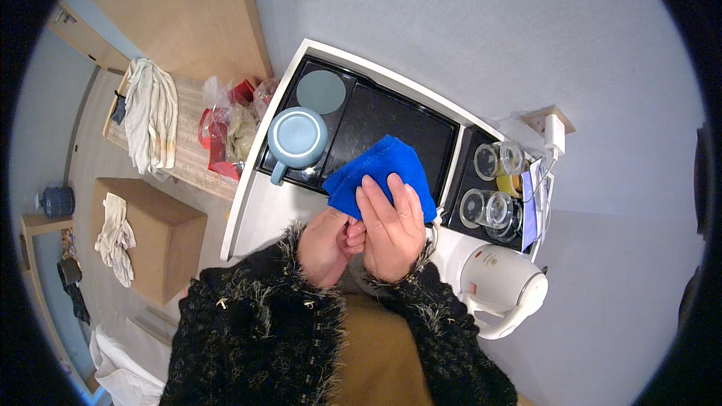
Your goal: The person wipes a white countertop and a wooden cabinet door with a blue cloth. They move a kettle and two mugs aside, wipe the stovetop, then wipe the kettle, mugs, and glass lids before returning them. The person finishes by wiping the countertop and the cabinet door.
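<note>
A folded blue cloth [383, 165] is held up in front of me, over the black tray [398, 113]. My right hand [392, 229] lies over its near side with the fingers pressed against it. Just left of that, my left hand [327, 244] grips the cloth's lower edge, its fingers curled and partly hidden. A light blue mug [298, 137] rests upside down on the tray's left part, handle toward me. Beyond the mug is a round grey-green disc [321, 92].
On the right, a black compartment holds several clear glass jars [485, 162] beside purple packets [531, 203]. A white electric kettle [500, 282] stands nearer me. To the left are a bench with a draped white cloth [153, 116], plastic bags [233, 124] and a cardboard box [169, 233].
</note>
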`<control>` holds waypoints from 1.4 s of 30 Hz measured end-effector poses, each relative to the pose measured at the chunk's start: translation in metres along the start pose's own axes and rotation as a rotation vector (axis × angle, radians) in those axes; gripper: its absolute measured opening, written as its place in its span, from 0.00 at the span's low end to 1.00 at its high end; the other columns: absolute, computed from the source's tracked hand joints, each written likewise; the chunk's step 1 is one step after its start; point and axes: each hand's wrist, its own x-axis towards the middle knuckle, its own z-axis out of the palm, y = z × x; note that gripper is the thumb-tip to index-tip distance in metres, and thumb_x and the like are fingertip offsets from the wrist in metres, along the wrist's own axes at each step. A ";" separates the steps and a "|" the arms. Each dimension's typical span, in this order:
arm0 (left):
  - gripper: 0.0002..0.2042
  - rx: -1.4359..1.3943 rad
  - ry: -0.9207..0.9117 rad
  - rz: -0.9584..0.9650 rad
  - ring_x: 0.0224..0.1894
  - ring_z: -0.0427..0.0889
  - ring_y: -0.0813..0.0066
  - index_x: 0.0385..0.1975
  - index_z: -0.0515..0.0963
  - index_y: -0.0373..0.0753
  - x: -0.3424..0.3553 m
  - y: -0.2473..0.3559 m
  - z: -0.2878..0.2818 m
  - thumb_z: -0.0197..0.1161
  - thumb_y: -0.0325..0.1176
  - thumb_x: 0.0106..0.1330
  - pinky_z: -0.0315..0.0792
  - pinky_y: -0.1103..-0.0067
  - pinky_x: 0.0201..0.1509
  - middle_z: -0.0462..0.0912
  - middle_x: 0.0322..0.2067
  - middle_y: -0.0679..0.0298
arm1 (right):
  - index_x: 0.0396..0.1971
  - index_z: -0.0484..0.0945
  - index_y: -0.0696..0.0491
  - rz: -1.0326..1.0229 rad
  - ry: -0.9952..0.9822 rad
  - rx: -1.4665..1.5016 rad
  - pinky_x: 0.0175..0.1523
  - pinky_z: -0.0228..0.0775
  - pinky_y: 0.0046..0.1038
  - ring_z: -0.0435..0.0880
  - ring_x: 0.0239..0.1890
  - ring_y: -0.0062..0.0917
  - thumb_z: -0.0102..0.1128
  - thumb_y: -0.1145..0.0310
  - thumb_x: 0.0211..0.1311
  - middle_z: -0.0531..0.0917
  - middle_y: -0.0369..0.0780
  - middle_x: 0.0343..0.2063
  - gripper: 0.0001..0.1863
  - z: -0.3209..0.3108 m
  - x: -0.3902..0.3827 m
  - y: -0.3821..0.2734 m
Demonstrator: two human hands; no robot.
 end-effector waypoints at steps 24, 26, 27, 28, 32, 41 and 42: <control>0.10 1.269 -0.279 0.541 0.24 0.72 0.53 0.26 0.68 0.33 -0.002 0.012 -0.025 0.50 0.32 0.68 0.64 0.68 0.30 0.70 0.21 0.51 | 0.48 0.77 0.57 0.209 -0.121 0.324 0.63 0.58 0.46 0.66 0.61 0.49 0.56 0.67 0.51 0.73 0.50 0.54 0.22 -0.023 0.032 0.025; 0.10 1.227 -0.245 0.630 0.25 0.72 0.50 0.26 0.68 0.32 0.003 0.008 -0.027 0.50 0.32 0.67 0.65 0.67 0.31 0.71 0.22 0.50 | 0.48 0.77 0.60 0.035 -0.108 0.185 0.64 0.56 0.44 0.65 0.62 0.50 0.53 0.64 0.56 0.73 0.49 0.54 0.22 -0.019 0.034 0.018; 0.10 1.150 -0.205 0.654 0.26 0.72 0.50 0.25 0.68 0.32 0.005 0.004 -0.026 0.50 0.32 0.67 0.65 0.67 0.31 0.71 0.22 0.50 | 0.48 0.77 0.59 -0.016 -0.209 0.147 0.64 0.58 0.45 0.64 0.62 0.51 0.58 0.70 0.48 0.74 0.49 0.54 0.23 -0.019 0.031 0.010; 0.11 1.052 -0.194 0.682 0.26 0.73 0.50 0.25 0.68 0.32 0.007 0.001 -0.027 0.50 0.32 0.67 0.65 0.67 0.31 0.71 0.22 0.50 | 0.48 0.76 0.59 -0.035 -0.263 0.183 0.63 0.58 0.46 0.64 0.61 0.51 0.59 0.73 0.43 0.73 0.49 0.54 0.26 -0.017 0.030 0.005; 0.12 1.148 -0.167 0.583 0.25 0.71 0.51 0.24 0.67 0.33 0.006 0.008 -0.036 0.50 0.32 0.68 0.64 0.67 0.31 0.69 0.21 0.51 | 0.51 0.74 0.59 0.077 -0.258 0.176 0.65 0.55 0.45 0.65 0.61 0.49 0.56 0.71 0.50 0.70 0.49 0.57 0.24 -0.005 0.034 0.015; 0.12 1.058 -0.169 0.384 0.23 0.68 0.54 0.22 0.66 0.33 0.008 0.019 -0.068 0.51 0.33 0.67 0.61 0.68 0.28 0.66 0.19 0.53 | 0.48 0.76 0.57 0.469 -0.213 0.558 0.51 0.69 0.29 0.79 0.44 0.37 0.58 0.75 0.56 0.79 0.47 0.40 0.18 0.025 0.045 0.052; 0.12 1.031 -0.153 0.318 0.22 0.68 0.54 0.22 0.66 0.33 0.008 0.018 -0.074 0.51 0.33 0.66 0.61 0.67 0.28 0.66 0.19 0.53 | 0.48 0.77 0.57 0.477 -0.229 0.526 0.50 0.69 0.29 0.80 0.43 0.37 0.58 0.75 0.56 0.79 0.47 0.40 0.17 0.030 0.047 0.055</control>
